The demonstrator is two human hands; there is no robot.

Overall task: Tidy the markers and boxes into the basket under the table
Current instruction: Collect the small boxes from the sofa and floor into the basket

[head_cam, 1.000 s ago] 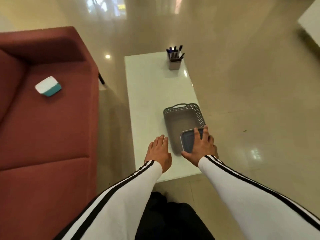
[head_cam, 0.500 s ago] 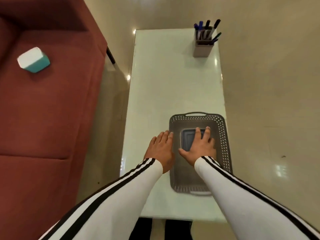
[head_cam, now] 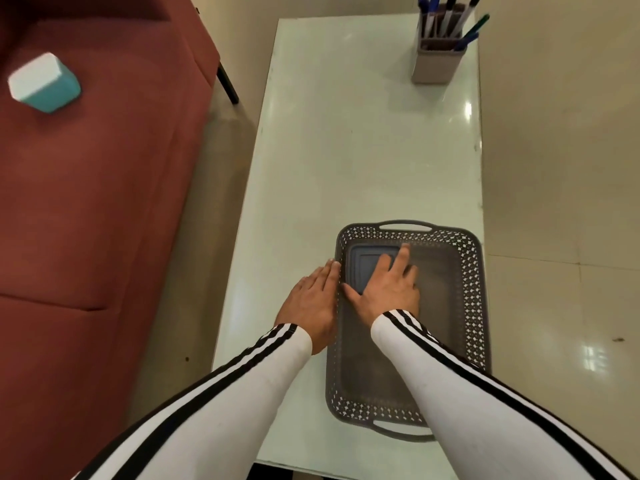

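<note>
Right hand [head_cam: 384,289]: lies flat, fingers spread, on top of the dark box [head_cam: 362,265]; it presses rather than closes round it, so the box is under the palm, not gripped.
Dark box: sits low in the basket [head_cam: 474,306], in its far-left corner, against the left wall.
Left hand [head_cam: 311,303]: open and flat on the table [head_cam: 346,133], its edge touching the basket's left rim (likely steadying it); it holds nothing.
Step in hand: seating the box. I would press it level, then lift the palm straight up so the box does not tilt.
Basket: grey, perforated, a handle at each end; it stands on the table top, not yet under it.
Markers [head_cam: 446,15]: upright in the grey holder [head_cam: 436,64] at the far right corner, well apart from the basket.
White and teal box [head_cam: 43,83]: on the red sofa [head_cam: 104,202], left, out of easy reach.
Edges: the basket's right side is near the table's right edge; sliding it right risks a tip.
Open room: the table's middle and far half are bare, free for reaching to the holder.
</note>
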